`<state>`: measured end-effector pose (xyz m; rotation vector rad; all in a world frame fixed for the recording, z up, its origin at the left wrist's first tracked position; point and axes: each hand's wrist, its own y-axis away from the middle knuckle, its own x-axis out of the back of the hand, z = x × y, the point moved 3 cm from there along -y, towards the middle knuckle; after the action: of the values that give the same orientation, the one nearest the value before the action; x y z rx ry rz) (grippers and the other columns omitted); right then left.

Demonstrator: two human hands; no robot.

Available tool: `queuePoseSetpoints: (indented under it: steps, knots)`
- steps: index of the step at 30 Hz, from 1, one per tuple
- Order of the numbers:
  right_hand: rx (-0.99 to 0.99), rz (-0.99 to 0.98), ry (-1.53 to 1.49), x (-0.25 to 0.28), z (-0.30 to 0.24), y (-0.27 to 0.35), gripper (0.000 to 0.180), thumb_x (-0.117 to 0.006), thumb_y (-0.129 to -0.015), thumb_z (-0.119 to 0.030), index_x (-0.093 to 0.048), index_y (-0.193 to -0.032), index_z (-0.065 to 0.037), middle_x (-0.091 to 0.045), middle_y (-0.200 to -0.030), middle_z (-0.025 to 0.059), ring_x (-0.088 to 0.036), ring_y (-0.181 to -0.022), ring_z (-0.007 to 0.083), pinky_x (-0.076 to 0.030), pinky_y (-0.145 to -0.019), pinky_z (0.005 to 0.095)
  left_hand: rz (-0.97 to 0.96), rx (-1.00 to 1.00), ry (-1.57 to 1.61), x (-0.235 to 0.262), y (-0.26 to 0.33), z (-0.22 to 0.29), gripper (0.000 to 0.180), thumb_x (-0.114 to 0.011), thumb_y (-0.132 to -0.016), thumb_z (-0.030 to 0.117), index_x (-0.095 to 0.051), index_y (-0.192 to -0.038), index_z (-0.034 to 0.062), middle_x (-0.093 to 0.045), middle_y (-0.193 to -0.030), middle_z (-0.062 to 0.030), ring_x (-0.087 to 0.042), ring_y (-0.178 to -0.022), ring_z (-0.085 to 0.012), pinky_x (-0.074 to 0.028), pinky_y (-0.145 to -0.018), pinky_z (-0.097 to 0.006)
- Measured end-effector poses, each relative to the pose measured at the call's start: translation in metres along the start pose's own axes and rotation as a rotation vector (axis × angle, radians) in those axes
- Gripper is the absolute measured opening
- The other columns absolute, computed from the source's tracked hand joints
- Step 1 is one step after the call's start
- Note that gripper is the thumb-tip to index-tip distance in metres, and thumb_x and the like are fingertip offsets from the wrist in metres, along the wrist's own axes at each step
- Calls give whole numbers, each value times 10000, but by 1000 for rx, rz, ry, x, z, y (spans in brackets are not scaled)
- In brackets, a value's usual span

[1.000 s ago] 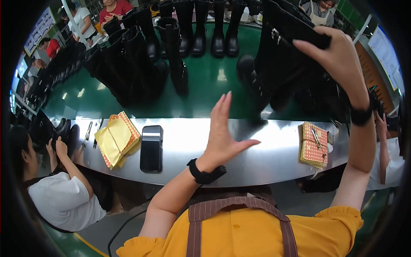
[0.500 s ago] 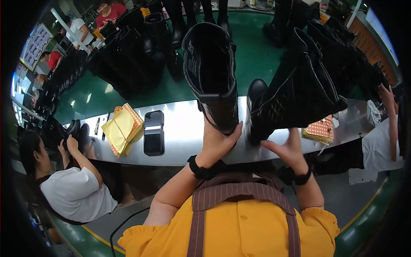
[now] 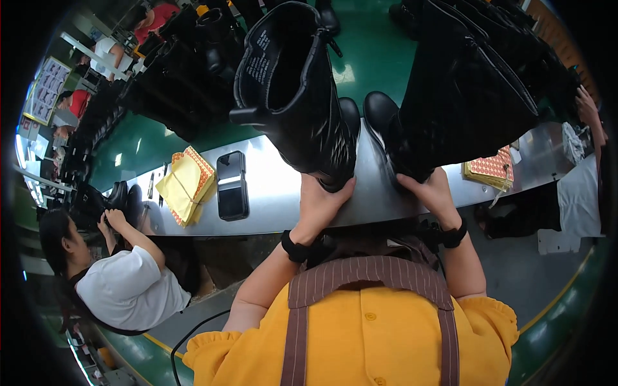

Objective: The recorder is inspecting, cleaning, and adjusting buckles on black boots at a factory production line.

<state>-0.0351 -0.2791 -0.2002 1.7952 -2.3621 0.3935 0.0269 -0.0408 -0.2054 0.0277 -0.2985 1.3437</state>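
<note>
Two tall black boots stand side by side on the metal ledge before me, toes pointing away. The left boot (image 3: 309, 128) leans to the left, its dark lining and zip edge showing at the open top. The right boot (image 3: 444, 96) tilts to the right. My left hand (image 3: 322, 202) grips the left boot low at the heel, thumb along its right side. Around the heel of the right boot, my right hand (image 3: 432, 196) is closed, thumb on its left side. The boots hide most of the fingers of both hands.
On the metal ledge (image 3: 273, 199) lie a black phone (image 3: 232, 186) and yellow paper sheets with orange stickers (image 3: 185, 186); another sticker stack (image 3: 489, 168) lies at right. More black boots (image 3: 174, 83) crowd the green surface. A co-worker in white (image 3: 129, 276) sits at left, another person (image 3: 579, 193) at right.
My right hand has closed on the right boot's heel. The left boot has turned and now leans left, with its toe showing. The view has shifted a little.
</note>
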Motion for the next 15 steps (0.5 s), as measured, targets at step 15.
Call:
queuePoseSetpoints:
  steps: [15]
  knots:
    - [-201, -107, -1018, -14, -7, 20, 475, -554, -853, -286, -580, -1211, 26, -625, -1208, 115, -584, -1126, 245, -408, -1019, 375, -408, 406, 1120, -3, 7, 39, 389, -564, -923, 132, -504, -1283, -1, -570, -1254, -112, -542, -1169, -232, -422, -1035, -384]
